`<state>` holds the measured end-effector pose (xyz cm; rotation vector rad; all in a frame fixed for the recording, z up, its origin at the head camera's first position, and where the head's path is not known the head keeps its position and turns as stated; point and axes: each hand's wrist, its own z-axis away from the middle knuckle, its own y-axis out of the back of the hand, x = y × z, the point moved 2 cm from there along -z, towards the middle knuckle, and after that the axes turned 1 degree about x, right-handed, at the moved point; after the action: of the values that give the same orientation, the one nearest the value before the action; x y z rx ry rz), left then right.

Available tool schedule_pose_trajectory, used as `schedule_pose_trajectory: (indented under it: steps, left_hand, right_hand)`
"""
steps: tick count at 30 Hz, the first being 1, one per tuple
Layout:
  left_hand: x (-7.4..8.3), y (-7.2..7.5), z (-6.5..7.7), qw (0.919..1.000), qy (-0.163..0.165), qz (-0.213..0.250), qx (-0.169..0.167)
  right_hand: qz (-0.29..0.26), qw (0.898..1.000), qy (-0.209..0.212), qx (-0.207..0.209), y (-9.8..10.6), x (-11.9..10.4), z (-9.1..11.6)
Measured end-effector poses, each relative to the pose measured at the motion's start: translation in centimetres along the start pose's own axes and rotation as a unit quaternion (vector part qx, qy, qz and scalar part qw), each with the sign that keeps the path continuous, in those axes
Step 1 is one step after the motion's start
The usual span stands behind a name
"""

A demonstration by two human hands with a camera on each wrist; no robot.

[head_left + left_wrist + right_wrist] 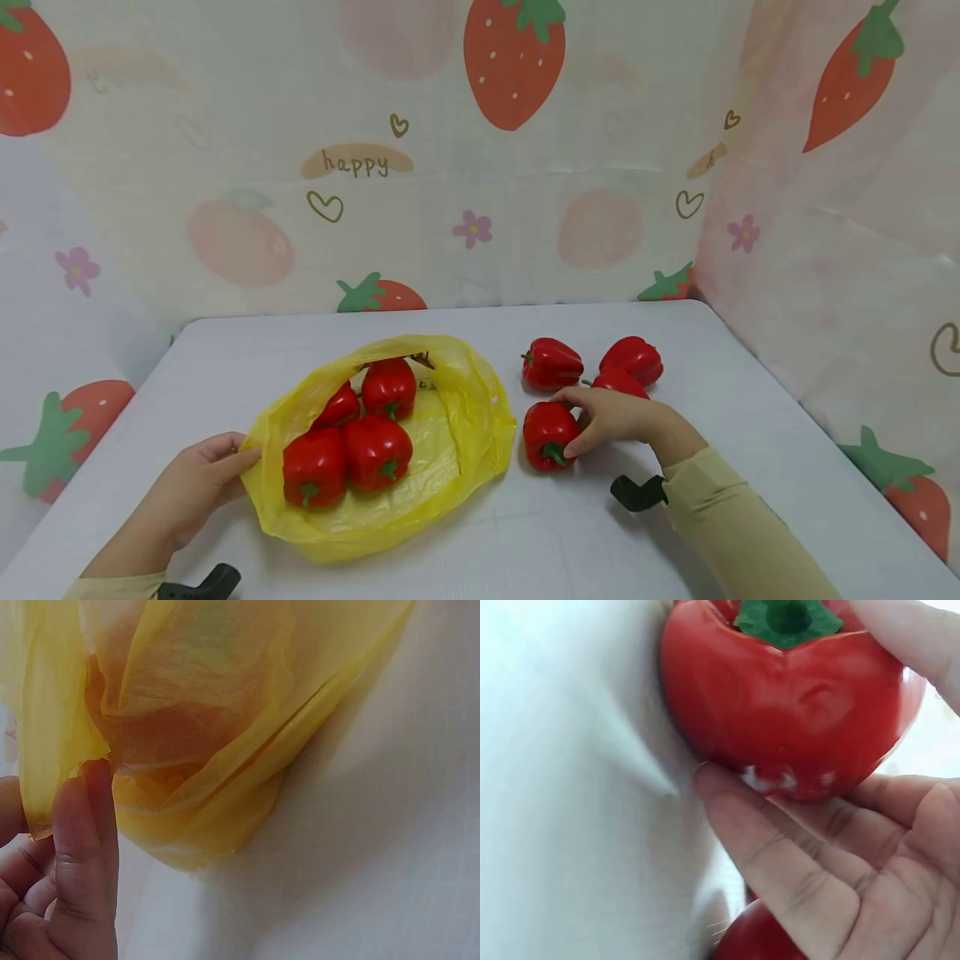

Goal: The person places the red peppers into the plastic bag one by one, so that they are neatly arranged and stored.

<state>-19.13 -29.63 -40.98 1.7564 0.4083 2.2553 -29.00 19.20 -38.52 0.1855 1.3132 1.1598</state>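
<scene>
My left hand (197,490) pinches the left rim of a yellow plastic bag (480,433) between thumb and fingers. The bag lies on its side with its mouth spread toward me, and several red bell peppers (378,452) rest inside. In the left wrist view, the thin film of the bag (202,825) hangs from the fingertips. Just right of the bag, my right hand (618,421) grips a red bell pepper (546,433), thumb on one side and fingers on the other. Its green stem (787,619) shows in the right wrist view. Whether this pepper touches the table cannot be told.
Behind the right hand are three more red bell peppers: one at the back left (553,364), one at the back right (632,360) and one partly hidden by the hand (621,383). A white table (465,550) carries everything. Strawberry-printed cloth (480,167) hangs behind and at both sides.
</scene>
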Motion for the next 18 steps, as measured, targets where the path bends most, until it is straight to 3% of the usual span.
schedule_pose_trajectory:
  steps: [18]
  left_hand:
    - [-0.34,0.05,-0.22,0.9999,0.008,0.007,-0.004]
  right_hand:
    - [0.009,0.999,0.024,0.026,-0.58,0.57,-0.06]
